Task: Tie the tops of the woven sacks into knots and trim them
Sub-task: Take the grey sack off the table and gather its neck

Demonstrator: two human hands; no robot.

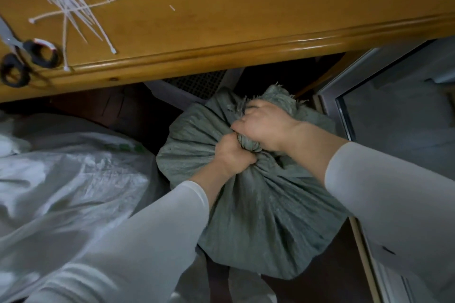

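Green woven sack [258, 204] sat on the floor at centre frame, below the table edge, its top gathered into a twisted neck [248, 144]. Left hand [234, 152], coming in from the lower left, was fisted tight round the neck, fingers curled and clamped on the fabric. Right hand [267, 125], coming in from the right, gripped the neck just above, touching the left hand, fingers wrapped round the bunched cloth. Frayed sack end [278, 96] stuck out past the right hand toward upper centre. Both arms wore white sleeves.

White sack [73, 174] lay crumpled at left of frame, just beside the green one. Wooden table [246, 19] ran across the top. On it, upper left, lay a loose pile of white cable ties [69, 0]. Black-handled scissors [24, 56] lay at the far left edge, near the ties.
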